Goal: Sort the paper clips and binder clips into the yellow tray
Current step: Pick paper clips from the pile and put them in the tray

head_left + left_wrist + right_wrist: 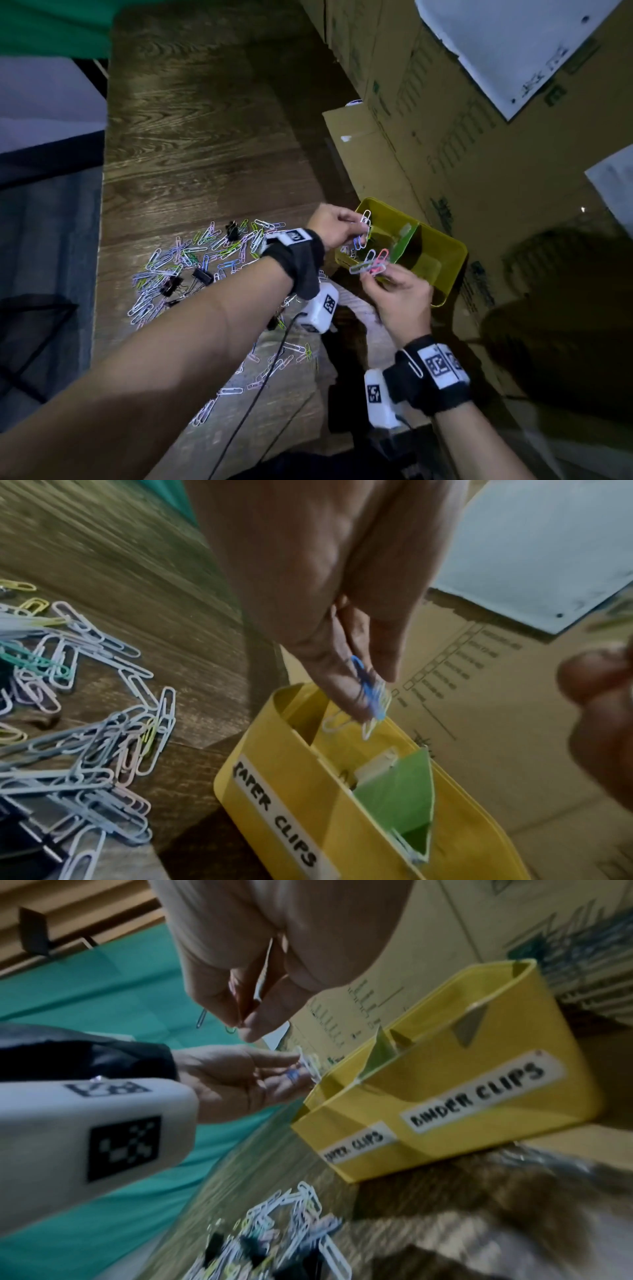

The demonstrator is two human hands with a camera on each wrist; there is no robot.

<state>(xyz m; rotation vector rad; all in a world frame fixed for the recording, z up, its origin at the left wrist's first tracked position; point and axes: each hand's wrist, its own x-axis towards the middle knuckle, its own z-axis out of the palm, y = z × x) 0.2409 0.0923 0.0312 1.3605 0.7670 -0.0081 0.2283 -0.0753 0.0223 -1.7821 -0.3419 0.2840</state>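
A yellow tray [448, 270] with a green divider [406, 240] stands at the table's right edge; its labels read "PAPER CLIPS" [274, 813] and "BINDER CLIPS" [479, 1093]. My left hand [337, 224] pinches a few white and blue paper clips [363, 228] over the paper-clip compartment, also seen as paper clips [371, 696] between the fingertips. My right hand [397, 291] pinches a bunch of pink, blue and grey paper clips [371, 263] just in front of the tray. A pile of coloured paper clips [191, 260] with black binder clips [202, 275] lies on the wooden table.
Cardboard boxes [479, 144] stand right behind and beside the tray. More loose clips [274, 363] lie near the table's front edge, under my left forearm. A black cable [260, 380] runs from the left wrist camera. Bare wood table [191, 120] stretches beyond the pile.
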